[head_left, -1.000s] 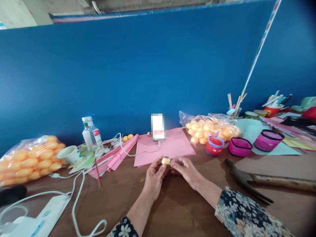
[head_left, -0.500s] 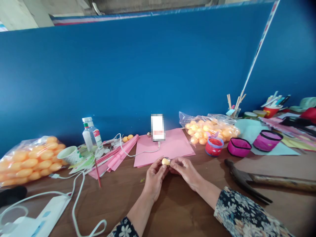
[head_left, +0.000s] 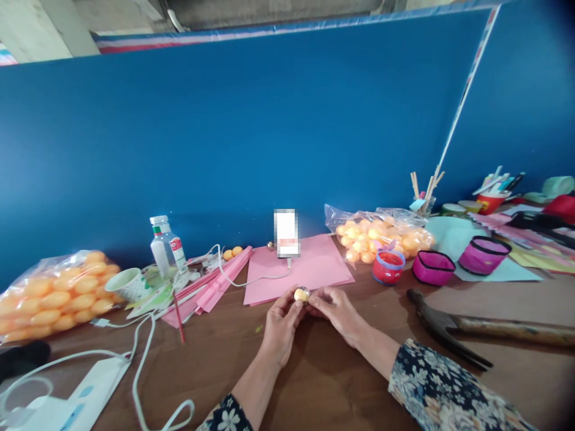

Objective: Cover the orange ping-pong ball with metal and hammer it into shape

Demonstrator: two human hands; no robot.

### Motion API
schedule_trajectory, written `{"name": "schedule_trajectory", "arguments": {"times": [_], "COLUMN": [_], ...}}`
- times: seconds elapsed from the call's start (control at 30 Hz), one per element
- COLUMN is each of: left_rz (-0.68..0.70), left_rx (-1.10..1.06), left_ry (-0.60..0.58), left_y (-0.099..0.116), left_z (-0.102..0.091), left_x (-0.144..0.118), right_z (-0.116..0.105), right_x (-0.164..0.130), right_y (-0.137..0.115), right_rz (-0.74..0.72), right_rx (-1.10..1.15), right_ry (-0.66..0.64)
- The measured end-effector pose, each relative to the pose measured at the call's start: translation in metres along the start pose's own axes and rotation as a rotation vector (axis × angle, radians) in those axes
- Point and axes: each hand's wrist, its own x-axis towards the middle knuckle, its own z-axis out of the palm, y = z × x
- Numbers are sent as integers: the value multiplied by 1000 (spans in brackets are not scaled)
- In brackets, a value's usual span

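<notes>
A: Quickly, containers? Two clear plastic bags of orange balls: left bag (head_left: 54, 296) at 9 o'clock of the hands, right bag (head_left: 381, 232) at 1 o'clock. Both stuffed, ball count cannot be told.

B: Cups?

A: One white paper cup (head_left: 128, 283) lying tilted, contents hidden. One red cup (head_left: 388, 266), two magenta cups (head_left: 433, 267) (head_left: 484, 255) in a row at 2 o'clock, insides unclear. One clear bottle (head_left: 165, 246) upright at 10 o'clock, looks mostly empty. One red pot (head_left: 492, 201) far right holding pens.

B: Hands?

A: Left hand (head_left: 279, 326) and right hand (head_left: 338, 308) meet over the wooden table (head_left: 314, 383). Fingertips of both pinch one small yellow ball (head_left: 300, 294) between them, at 12 o'clock of the hands, just at the near edge of the pink paper (head_left: 309, 269).

B: Others?

A: Two loose orange balls (head_left: 232, 252) near the wall, one hammer (head_left: 453, 326) at 3 o'clock.
</notes>
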Motion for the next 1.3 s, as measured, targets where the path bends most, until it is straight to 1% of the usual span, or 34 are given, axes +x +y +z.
{"name": "schedule_trajectory", "arguments": {"times": [0.13,0.33,0.53,0.7,0.87,0.93,1.07,1.2,1.3], "left_rz": [10,5,13,1,2,-3,-15,-39,-20], "left_rx": [11,-5,14,83,65,63,51,16,41], "left_ry": [-2,-26,-43,-16,-27,-28,-26,-57,-62], "left_y": [0,1,3,0,-1,-1,0,2,3], "left_z": [1,3,4,1,-1,-1,1,3,2], "left_x": [-1,-1,-2,0,1,1,-1,-2,-2], "right_z": [0,2,3,2,3,3,2,1,2], "right_x": [1,-2,-3,-1,-1,-2,-3,-3,-4], "right_y": [0,-6,-3,-3,-2,-1,-1,-1,-3], "right_rz": [7,20,-34,-41,-85,-100,-89,-85,-97], "right_rx": [4,60,-17,-4,-42,-62,-68,-89,-99], "right_ry": [19,-11,3,-41,-46,-68,-106,-84,-94]}}
